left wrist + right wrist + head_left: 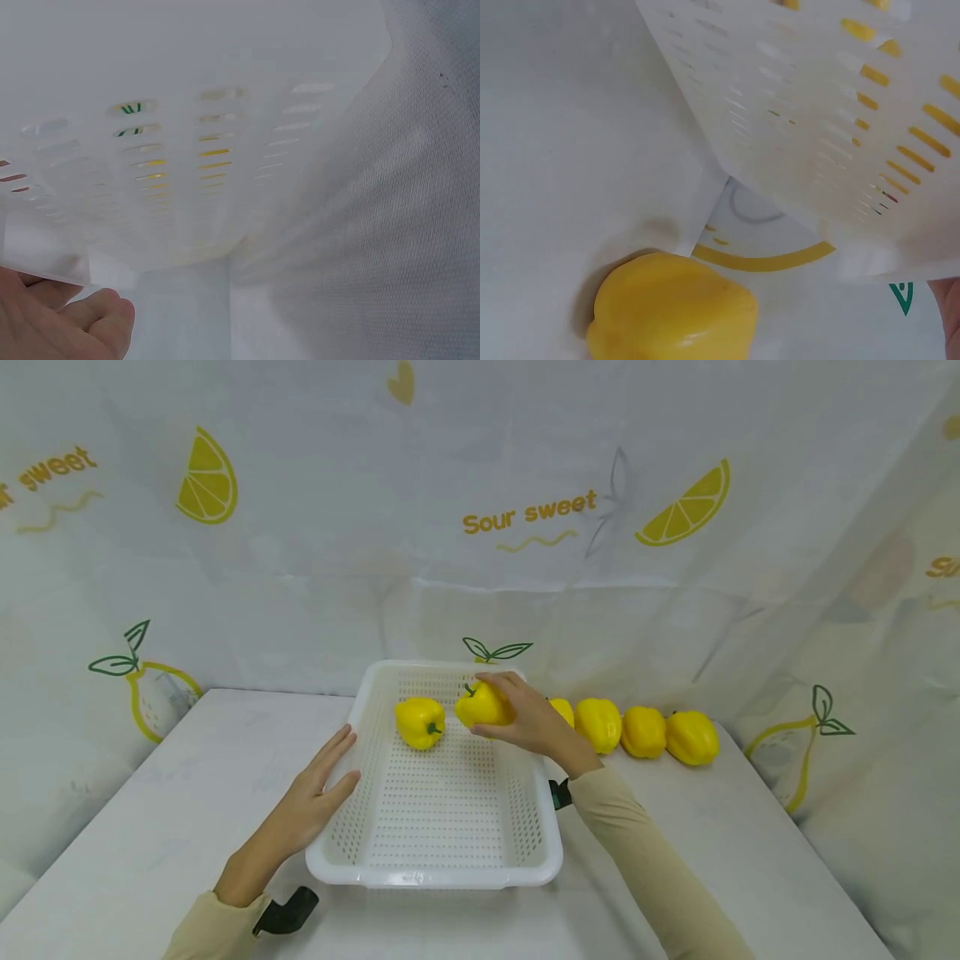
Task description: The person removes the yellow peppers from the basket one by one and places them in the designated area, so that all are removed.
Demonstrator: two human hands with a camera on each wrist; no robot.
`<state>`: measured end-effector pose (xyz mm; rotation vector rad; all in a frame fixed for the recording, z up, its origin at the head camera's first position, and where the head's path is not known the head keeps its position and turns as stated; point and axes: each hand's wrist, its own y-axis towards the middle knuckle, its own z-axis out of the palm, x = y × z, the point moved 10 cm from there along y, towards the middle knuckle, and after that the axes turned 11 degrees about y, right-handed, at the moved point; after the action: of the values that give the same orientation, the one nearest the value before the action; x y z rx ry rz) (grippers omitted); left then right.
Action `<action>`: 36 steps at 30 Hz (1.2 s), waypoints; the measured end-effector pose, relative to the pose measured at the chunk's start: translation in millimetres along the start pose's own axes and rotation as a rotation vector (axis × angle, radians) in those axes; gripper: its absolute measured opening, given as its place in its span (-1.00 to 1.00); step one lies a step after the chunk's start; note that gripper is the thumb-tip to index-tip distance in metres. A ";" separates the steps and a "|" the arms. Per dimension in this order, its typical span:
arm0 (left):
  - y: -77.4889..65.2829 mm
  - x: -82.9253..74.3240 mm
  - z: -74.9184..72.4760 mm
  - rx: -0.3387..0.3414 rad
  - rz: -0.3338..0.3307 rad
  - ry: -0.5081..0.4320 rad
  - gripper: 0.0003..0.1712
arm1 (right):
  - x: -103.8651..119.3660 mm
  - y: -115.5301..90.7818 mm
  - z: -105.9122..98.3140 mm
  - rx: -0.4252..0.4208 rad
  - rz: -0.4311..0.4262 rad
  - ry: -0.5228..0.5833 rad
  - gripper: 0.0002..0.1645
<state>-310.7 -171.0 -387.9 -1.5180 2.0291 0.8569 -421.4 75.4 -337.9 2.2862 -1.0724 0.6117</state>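
A white perforated plastic basket (435, 878) stands on the table. A yellow bell pepper (418, 723) lies inside it toward the back left, its green stem facing the front right. My right hand (528, 714) grips another yellow bell pepper (480, 706) at the basket's back right, thumb on the near side and fingers over the far side. My left hand (318, 793) rests against the basket's left rim with its fingers extended. In the left wrist view, that hand's fingers (109, 322) show right at the rim, beside the slotted wall.
Several yellow bell peppers (643, 732) stand in a row right of the basket, one partly hidden by the right wrist. Behind the white table (217, 760) hangs a pale lemon-print cloth (322, 527). Dark wrist-camera parts (288, 912) jut out by the left sleeve.
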 end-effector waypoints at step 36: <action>0.3 -0.5 0.8 0.006 0.004 -0.010 -0.29 | 8.7 -58.4 -51.6 -0.256 -0.059 0.105 -0.06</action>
<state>-310.8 -170.0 -388.1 -1.5045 2.0260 0.8578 -378.6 134.9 -309.9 2.0344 -0.9700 0.5322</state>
